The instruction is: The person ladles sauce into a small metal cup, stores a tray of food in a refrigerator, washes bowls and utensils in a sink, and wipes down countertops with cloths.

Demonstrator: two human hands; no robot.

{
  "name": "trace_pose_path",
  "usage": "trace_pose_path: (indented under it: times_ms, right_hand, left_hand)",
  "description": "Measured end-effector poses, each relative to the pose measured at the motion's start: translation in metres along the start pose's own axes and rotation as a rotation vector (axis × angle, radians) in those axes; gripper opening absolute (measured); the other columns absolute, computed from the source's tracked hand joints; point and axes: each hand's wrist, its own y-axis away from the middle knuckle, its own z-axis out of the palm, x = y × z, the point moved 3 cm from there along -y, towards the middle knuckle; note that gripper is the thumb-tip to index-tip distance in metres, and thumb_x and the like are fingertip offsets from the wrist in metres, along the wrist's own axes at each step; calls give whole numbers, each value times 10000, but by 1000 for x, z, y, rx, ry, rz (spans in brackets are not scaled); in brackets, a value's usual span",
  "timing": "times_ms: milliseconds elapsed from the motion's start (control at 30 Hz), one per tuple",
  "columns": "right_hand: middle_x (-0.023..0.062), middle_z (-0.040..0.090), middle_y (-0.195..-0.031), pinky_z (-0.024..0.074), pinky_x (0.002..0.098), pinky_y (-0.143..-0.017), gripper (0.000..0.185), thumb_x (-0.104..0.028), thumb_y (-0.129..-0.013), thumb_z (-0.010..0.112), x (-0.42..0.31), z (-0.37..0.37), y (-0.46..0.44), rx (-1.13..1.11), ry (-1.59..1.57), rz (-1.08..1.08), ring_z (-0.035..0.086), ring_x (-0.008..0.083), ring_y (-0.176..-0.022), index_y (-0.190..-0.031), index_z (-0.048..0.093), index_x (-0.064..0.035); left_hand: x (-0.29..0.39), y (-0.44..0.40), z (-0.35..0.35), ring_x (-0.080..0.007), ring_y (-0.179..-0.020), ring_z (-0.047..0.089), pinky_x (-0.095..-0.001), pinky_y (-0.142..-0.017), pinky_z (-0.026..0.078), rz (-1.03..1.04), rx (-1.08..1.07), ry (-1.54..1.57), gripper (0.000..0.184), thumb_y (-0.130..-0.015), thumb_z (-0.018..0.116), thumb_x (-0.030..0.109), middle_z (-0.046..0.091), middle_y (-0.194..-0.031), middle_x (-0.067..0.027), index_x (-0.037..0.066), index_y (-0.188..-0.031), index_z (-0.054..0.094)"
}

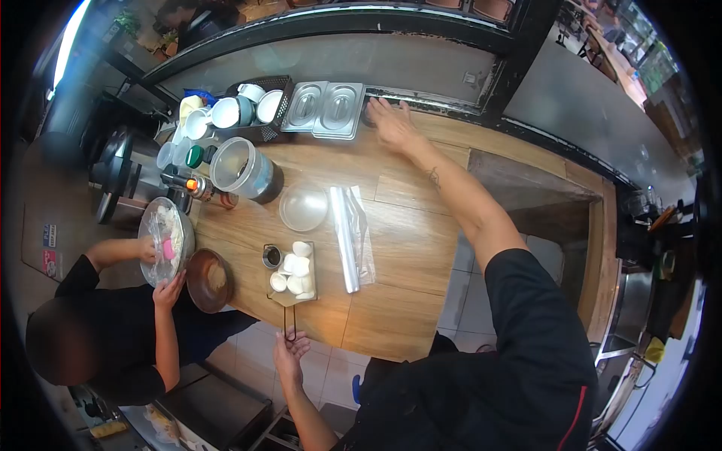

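Note:
My right hand (pixel 392 124) reaches to the far edge of the wooden table (pixel 406 225), its fingers spread beside the lidded metal containers (pixel 337 110); a small dark object lies partly under the fingers. My left hand (pixel 292 353) is low at the near edge, palm up with fingers apart, by the handle end of a wire-handled tool (pixel 289 325). That handle runs up to a small tray of white rounded pieces (pixel 298 267) with a dark-filled cup (pixel 272 256). A roll of plastic wrap (pixel 345 240) lies to the right of the tray.
A co-worker at the left holds a bowl of white contents (pixel 180 233) beside a brown bowl (pixel 200 282). Behind are a clear tub (pixel 233 167), a round lid (pixel 304 207), a torch canister (pixel 207 189) and a basket of white cups (pixel 280 87). Black window frames border the far side.

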Motion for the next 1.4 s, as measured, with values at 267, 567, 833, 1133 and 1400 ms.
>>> trace_pose_path:
  times_ms: [267, 567, 833, 1133, 1400]
  right_hand:
    - [242, 555, -1418, 424, 469, -1157, 655, -142, -867, 763, 37, -96, 58, 915, -163, 400, 512, 412, -1370, -1453, 506, 1]
    - [253, 652, -1348, 520, 444, -1052, 592, -222, -873, 783, 99, -99, 37, 822, -514, 555, 672, 354, -1208, -1366, 600, 51]
    - [253, 674, -1147, 504, 478, -1027, 563, -239, -840, 787, 131, -89, 33, 1022, -171, 647, 673, 378, -1087, -1249, 630, 114]
    - [272, 590, -1283, 593, 403, -956, 459, -100, -870, 754, 96, -92, 47, 1157, -327, 524, 712, 338, -1104, -1231, 640, 160]
    - [232, 559, -1326, 526, 480, -998, 528, -30, -836, 797, 101, -79, 39, 1160, -329, 178, 588, 392, -1188, -1303, 560, 34]
  left_hand:
    - [-9, -21, 10, -114, -708, 570, -278, -633, 467, 67, -29, 181, 502, -1142, 488, 441, 624, -880, -26, -10, -1318, 621]
    - [-19, -29, 18, -88, -628, 519, -259, -587, 464, 234, -25, 255, 413, -1149, 495, 392, 569, -787, -8, 5, -1228, 615]
    - [-31, 12, 19, -86, -611, 513, -247, -566, 441, 211, 66, 365, 360, -1154, 487, 351, 571, -751, -5, 24, -1156, 637]
    - [-5, 89, 70, -109, -608, 515, -280, -571, 465, 208, 150, 347, 401, -1155, 479, 368, 570, -753, -25, -4, -1173, 629]
    - [6, 118, 165, -110, -609, 533, -269, -574, 467, 226, 41, 395, 387, -1148, 505, 370, 585, -760, -34, 7, -1178, 633]
